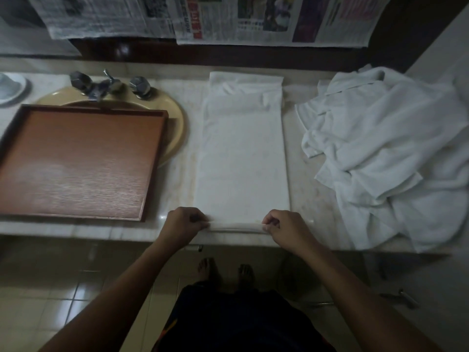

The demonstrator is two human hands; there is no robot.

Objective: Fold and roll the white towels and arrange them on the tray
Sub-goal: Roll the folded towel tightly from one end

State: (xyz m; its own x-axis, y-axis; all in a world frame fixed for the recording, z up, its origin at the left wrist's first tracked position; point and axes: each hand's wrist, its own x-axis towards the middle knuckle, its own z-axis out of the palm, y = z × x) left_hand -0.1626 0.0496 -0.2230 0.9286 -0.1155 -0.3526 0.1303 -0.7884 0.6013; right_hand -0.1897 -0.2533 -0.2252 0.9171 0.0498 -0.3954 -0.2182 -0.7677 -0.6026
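A pale marble counter (300,184) runs across a dim bathroom, with sheets of newspaper (228,19) hung over the wall behind it. At the far left sits a small white dish (10,88). Next comes the wooden tray (76,158), laid flat across the beige sink (175,123) just below the taps (101,86). It holds no towels yet, and it seems parked there to be within easy reach of each finished roll. Beside the tray, in the middle of the counter, one white towel (242,153) lies folded into a long narrow strip that runs away from the person, so it can be rolled from the near end toward the wall. The left hand (184,223) is curled round the left end of the towel's near edge. The right hand (284,228) pinches the right end of that same edge. Between them the edge is turned over into a thin first roll (236,226). Gripping both ends this way probably keeps the roll tight and even across its width. Further right, a loose heap of unfolded white towels (385,153) spills toward the counter's front edge, waiting its turn. Judging by the bare tray, the task is at an early stage.
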